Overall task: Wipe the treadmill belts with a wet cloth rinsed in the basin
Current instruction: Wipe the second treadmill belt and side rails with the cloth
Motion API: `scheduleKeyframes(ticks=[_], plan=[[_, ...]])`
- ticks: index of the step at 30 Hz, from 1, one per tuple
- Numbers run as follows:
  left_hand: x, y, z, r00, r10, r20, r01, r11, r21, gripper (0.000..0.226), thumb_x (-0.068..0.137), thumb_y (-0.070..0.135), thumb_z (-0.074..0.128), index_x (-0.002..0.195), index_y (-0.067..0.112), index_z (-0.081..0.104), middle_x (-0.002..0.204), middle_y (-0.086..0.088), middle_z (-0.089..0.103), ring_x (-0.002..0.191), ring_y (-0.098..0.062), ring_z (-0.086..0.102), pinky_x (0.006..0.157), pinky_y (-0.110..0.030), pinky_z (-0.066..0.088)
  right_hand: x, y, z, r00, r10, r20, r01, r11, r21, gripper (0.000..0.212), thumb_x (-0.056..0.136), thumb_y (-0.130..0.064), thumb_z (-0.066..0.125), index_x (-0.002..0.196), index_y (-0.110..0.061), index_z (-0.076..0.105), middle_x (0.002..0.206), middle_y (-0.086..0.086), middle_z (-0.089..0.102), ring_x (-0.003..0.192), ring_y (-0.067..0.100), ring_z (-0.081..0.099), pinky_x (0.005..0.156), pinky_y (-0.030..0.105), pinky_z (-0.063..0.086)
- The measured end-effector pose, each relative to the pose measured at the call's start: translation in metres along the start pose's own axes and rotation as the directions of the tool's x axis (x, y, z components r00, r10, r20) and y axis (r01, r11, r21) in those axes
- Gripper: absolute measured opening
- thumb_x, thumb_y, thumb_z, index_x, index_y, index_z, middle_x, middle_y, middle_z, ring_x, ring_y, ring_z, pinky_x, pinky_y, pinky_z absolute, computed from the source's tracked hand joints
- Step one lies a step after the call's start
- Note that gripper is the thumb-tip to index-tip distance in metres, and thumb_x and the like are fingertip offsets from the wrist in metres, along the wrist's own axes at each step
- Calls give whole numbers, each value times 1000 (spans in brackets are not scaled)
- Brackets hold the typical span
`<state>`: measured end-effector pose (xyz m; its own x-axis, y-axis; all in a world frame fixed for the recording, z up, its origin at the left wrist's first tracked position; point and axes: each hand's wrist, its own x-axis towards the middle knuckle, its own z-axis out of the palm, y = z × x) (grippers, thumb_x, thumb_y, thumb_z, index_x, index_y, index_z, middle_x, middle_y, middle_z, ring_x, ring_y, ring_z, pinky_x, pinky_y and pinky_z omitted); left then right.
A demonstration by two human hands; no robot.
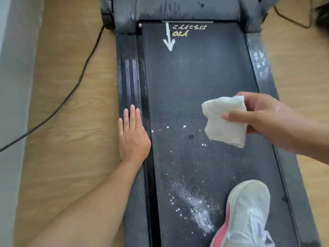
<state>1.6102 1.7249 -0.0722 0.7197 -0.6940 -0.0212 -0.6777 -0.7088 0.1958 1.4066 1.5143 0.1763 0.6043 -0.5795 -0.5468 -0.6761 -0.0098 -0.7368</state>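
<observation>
Pinching the folded white terry cloth (pixel 224 120) in our right hand (pixel 267 120), we hover it above the dusty black treadmill belt (pixel 187 86). Our left hand (pixel 133 138) rests flat and open on the ribbed side rail (pixel 128 77). Wetted, the white powder (pixel 192 198) may only smear — and the belt may slip under our white sneaker (pixel 249 211).

A light wood-grain floor (pixel 71 122) carries the treadmill (pixel 124 15), with a black cable (pixel 78 82) trailing across the floor along the treadmill's left side. On the dark belt (pixel 195 77) lie scattered white specks and a powdery streak (pixel 192 198) toward the near end. A pale shoe (pixel 249 211) stands at the belt's near right. The left hand (pixel 132 136) rests flat on the left side rail (pixel 128 72). Pale smudges mark the right side rail (pixel 261 68).
</observation>
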Motion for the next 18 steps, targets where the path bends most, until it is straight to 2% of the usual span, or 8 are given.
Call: scheduleKeyframes(ticks=[3, 7, 9, 11, 13, 14, 16, 18], plan=[[-2, -1, -1, 1000, 3, -15, -3, 999, -33, 64, 107, 19, 39, 166, 9, 18, 175, -6, 9, 162, -25, 8, 130, -49, 14, -39, 6, 5, 993, 106, 53, -101, 991, -89, 3, 94, -22, 75, 93, -25, 75, 94, 3, 80, 93, 25, 78, 87, 48, 57], [-1, -6, -2, 999, 21, -25, -22, 997, -73, 64, 106, 20, 43, 165, 9, 22, 175, -6, 13, 161, -25, 13, 129, -48, 20, -2, -1, 30, 994, 112, -8, -111, 975, -192, 11, 93, -27, 76, 98, -18, 71, 92, 2, 79, 91, 27, 76, 73, 37, 55], [2, -19, -6, 996, 88, -22, -90, 994, -60, 63, 106, 26, 44, 164, 10, 27, 174, -6, 18, 160, -24, 20, 124, -45, 29, 41, 0, 49, 999, 4, -32, -12, 966, -257, 14, 92, -28, 77, 94, -19, 66, 91, 1, 76, 84, 22, 74, 67, 33, 53], [2, -29, -6, 988, 151, -40, -152, 988, -23, 63, 107, 34, 42, 165, 12, 26, 174, -3, 17, 160, -22, 18, 123, -43, 28, 84, -2, 64, 977, -189, -96, 148, 931, -333, 16, 91, -26, 76, 91, -21, 60, 86, -5, 72, 77, 10, 65, 62, 26, 48], [0, -23, -4, 995, 94, -45, -96, 995, -32, 64, 109, 33, 39, 167, 14, 20, 175, 0, 11, 162, -18, 10, 128, -44, 21, 112, -9, 77, 904, -394, -164, 303, 863, -405, 13, 93, -19, 70, 96, -20, 58, 89, -10, 67, 79, 5, 60, 63, 24, 47], [-3, -18, -2, 998, 49, -46, -51, 998, -39, 63, 109, 31, 37, 167, 16, 18, 176, 1, 8, 162, -17, 6, 129, -45, 17, 121, -8, 84, 866, -466, -181, 355, 829, -433, 12, 94, -15, 66, 99, -19, 57, 93, -8, 66, 83, 9, 60, 66, 28, 48], [-4, -11, 4, 999, 10, -50, -12, 999, -40, 62, 109, 29, 33, 168, 18, 15, 176, 4, 5, 162, -15, 2, 130, -47, 14, 132, 4, 104, 832, -535, -146, 376, 737, -561, 17, 92, -8, 61, 106, -17, 56, 104, -3, 63, 91, 23, 58, 67, 39, 50], [-3, -12, 5, 999, 8, -53, -11, 998, -57, 62, 108, 29, 32, 168, 19, 16, 176, 5, 5, 162, -15, 1, 130, -48, 14, 132, 26, 131, 890, -455, -9, 322, 644, -694, 23, 89, -10, 60, 110, -18, 60, 113, -1, 61, 101, 30, 57, 71, 42, 50]])
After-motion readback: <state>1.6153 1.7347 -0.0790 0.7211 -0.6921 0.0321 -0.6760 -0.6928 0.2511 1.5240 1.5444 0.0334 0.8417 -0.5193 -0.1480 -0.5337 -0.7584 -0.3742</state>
